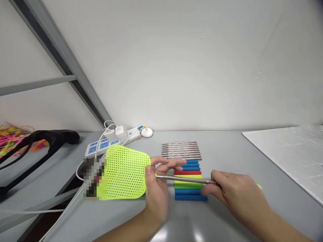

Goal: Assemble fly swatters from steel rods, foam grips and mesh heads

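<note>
A yellow-green fly swatter [126, 173] with a perforated head and a thin metal shaft lies across both my hands, above the table. My left hand [157, 191] grips it where the head meets the shaft, thumb in front and the other fingers reaching out behind. My right hand [237, 191] is closed around the right part of the shaft; a bit of yellow-green shows beyond it. Below and behind are coloured tubes [190, 197] in blue, green, yellow and red, lined up in a stack-like row. Just past them lies a row of metal rods [180, 150].
At the back left, a power strip [92, 150] carries white plugs and cables, beside a small round white device [146, 132]. A black strapped item [50, 137] and a colourful pile [15, 139] sit far left. A white panel [290, 148] lies right. Metal frame bars [60, 57] stand left.
</note>
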Tool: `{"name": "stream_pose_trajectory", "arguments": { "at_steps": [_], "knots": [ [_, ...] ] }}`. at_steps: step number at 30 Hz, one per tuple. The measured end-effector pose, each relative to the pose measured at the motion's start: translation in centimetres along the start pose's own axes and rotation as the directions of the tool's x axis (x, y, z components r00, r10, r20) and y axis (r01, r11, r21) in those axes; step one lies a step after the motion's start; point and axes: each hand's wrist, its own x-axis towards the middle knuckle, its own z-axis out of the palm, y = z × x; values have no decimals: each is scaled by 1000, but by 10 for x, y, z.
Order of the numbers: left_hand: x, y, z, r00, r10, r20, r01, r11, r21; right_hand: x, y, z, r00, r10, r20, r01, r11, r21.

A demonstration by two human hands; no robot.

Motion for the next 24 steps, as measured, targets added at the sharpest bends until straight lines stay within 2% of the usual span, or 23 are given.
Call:
{"name": "stream_pose_trajectory", "arguments": {
  "at_steps": [4,8,11,13,15,17,19,21,22,23,24],
  "knots": [
    [-1,-3,0,996,-70,45,70,997,20,2,8,3,995,-3,102,-9,993,117],
    [21,3,-9,995,-59,-86,62,998,31,6,28,-2,950,-54,307,-26,967,252],
    [40,10,-18,975,-33,-219,36,999,6,4,40,-3,923,-23,384,-85,961,261],
    [47,13,-21,972,-22,-233,25,1000,10,2,41,-2,911,5,413,-138,946,293],
    [46,14,-21,975,-12,-221,17,1000,24,1,35,-1,887,50,460,-248,890,382],
    [37,12,-16,982,-11,-186,17,999,28,0,23,-2,819,73,569,-429,738,522],
    [21,8,-8,994,-48,-98,51,998,25,-1,8,-3,679,-9,734,-651,454,608],
    [6,4,2,984,-176,40,175,984,39,-2,-7,-4,531,-172,830,-821,136,554],
    [0,2,6,972,-209,111,206,978,41,-3,-12,-4,480,-234,845,-868,13,496],
    [-4,0,9,963,-235,131,232,972,35,-3,-16,-3,452,-267,851,-890,-75,450],
    [-6,-1,11,957,-249,148,248,968,30,-3,-19,-2,449,-271,852,-894,-123,432]
  ]
}}
